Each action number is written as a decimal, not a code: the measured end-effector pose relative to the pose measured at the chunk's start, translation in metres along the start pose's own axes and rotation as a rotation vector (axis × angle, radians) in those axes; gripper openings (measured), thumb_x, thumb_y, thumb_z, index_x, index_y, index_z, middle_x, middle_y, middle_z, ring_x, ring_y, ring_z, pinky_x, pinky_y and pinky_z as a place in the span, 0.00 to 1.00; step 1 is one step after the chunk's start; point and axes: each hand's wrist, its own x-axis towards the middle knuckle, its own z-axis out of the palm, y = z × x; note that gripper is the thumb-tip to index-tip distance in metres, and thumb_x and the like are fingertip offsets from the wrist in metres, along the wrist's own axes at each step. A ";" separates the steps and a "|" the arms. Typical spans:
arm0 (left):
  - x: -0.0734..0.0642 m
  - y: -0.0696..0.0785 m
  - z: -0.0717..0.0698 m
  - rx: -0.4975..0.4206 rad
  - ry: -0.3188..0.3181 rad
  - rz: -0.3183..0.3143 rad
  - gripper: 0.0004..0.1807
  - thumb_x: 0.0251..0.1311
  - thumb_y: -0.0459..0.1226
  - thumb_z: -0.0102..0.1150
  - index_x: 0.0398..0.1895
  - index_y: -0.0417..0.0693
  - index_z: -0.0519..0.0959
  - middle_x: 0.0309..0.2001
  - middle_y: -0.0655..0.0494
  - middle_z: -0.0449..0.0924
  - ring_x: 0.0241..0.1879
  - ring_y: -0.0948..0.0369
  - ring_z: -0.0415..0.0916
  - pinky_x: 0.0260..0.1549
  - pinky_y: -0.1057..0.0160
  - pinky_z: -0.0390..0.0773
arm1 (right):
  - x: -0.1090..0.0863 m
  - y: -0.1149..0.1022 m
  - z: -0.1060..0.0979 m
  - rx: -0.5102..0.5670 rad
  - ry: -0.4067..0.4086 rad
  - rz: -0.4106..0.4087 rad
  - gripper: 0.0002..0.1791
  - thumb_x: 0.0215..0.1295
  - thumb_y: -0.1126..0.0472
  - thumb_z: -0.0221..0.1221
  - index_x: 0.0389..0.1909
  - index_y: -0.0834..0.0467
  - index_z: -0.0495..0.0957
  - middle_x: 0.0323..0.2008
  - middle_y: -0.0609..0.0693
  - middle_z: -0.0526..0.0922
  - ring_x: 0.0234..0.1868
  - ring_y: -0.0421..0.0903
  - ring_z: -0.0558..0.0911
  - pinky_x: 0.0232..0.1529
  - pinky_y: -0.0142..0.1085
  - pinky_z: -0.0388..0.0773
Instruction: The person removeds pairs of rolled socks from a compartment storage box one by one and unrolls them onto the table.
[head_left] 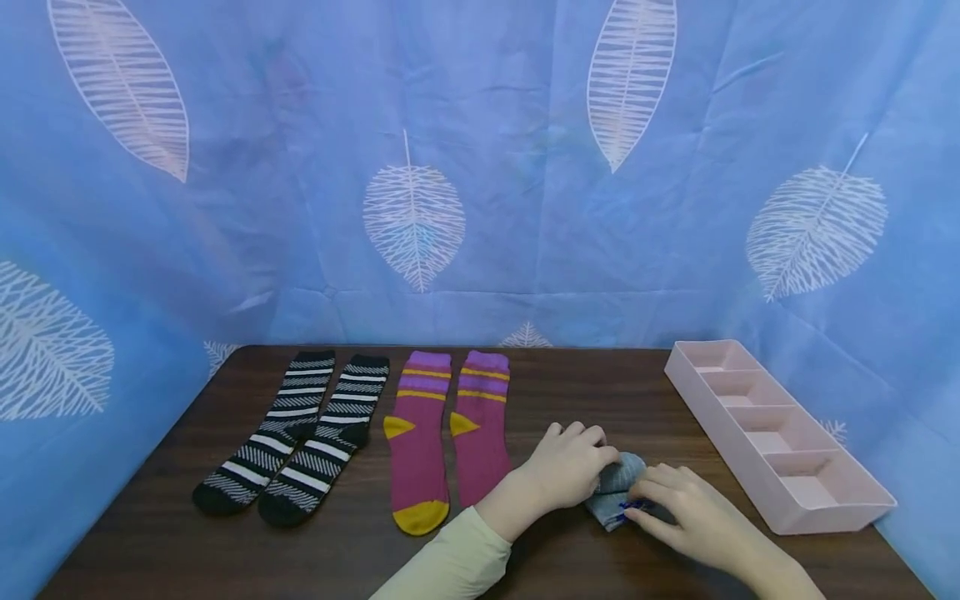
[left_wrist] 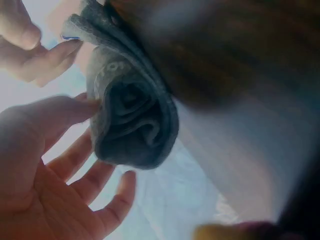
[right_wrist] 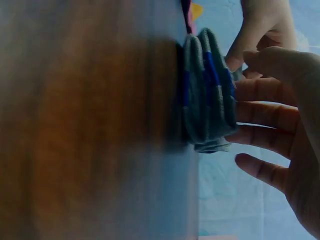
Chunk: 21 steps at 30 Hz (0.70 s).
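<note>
A pair of grey socks (head_left: pixel 621 473), partly rolled into a bundle, lies on the table between both hands. My left hand (head_left: pixel 562 467) holds the roll; in the left wrist view its thumb presses one side and its fingers curve along the other. The coiled end of the roll (left_wrist: pixel 132 120) faces that camera. At the flat cuff end is my right hand (head_left: pixel 693 512), its fingertips touching the fabric and its thumb apart from them. Blue stripes on the folded cuffs (right_wrist: pixel 210 85) show in the right wrist view.
Black-and-white striped socks (head_left: pixel 326 446) lie flat at the left of the dark wooden table (head_left: pixel 592 383). Maroon socks (head_left: pixel 418 450) with purple cuffs and yellow toes lie beside them, one partly behind my left arm. A pink box (head_left: pixel 720 446) with several compartments stands at right.
</note>
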 end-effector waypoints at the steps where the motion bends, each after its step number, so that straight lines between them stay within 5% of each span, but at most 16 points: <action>1: 0.001 0.000 -0.001 0.016 -0.016 0.009 0.17 0.58 0.47 0.53 0.52 0.74 0.71 0.45 0.69 0.69 0.44 0.66 0.67 0.38 0.64 0.66 | 0.000 0.000 0.001 -0.005 -0.015 0.012 0.07 0.49 0.51 0.65 0.29 0.39 0.76 0.31 0.26 0.72 0.31 0.28 0.70 0.30 0.30 0.69; 5: 0.002 -0.002 -0.006 0.065 -0.091 -0.011 0.20 0.56 0.54 0.53 0.54 0.75 0.69 0.47 0.69 0.69 0.46 0.64 0.66 0.42 0.60 0.66 | 0.000 -0.002 0.003 -0.012 -0.105 0.047 0.07 0.52 0.48 0.62 0.32 0.42 0.79 0.33 0.28 0.74 0.34 0.29 0.74 0.33 0.31 0.74; 10: 0.007 -0.001 -0.010 0.082 -0.190 -0.028 0.27 0.48 0.63 0.53 0.54 0.76 0.68 0.51 0.70 0.69 0.51 0.64 0.66 0.49 0.56 0.67 | -0.004 -0.007 0.001 -0.016 -0.281 0.083 0.18 0.57 0.42 0.55 0.43 0.46 0.80 0.43 0.39 0.79 0.43 0.40 0.80 0.39 0.37 0.78; 21: 0.032 -0.004 -0.017 0.153 -0.334 0.044 0.32 0.43 0.64 0.57 0.55 0.71 0.68 0.51 0.71 0.70 0.51 0.66 0.68 0.52 0.58 0.67 | -0.005 -0.019 -0.003 0.013 -0.499 0.104 0.34 0.58 0.33 0.45 0.58 0.51 0.70 0.58 0.51 0.72 0.55 0.53 0.75 0.46 0.47 0.74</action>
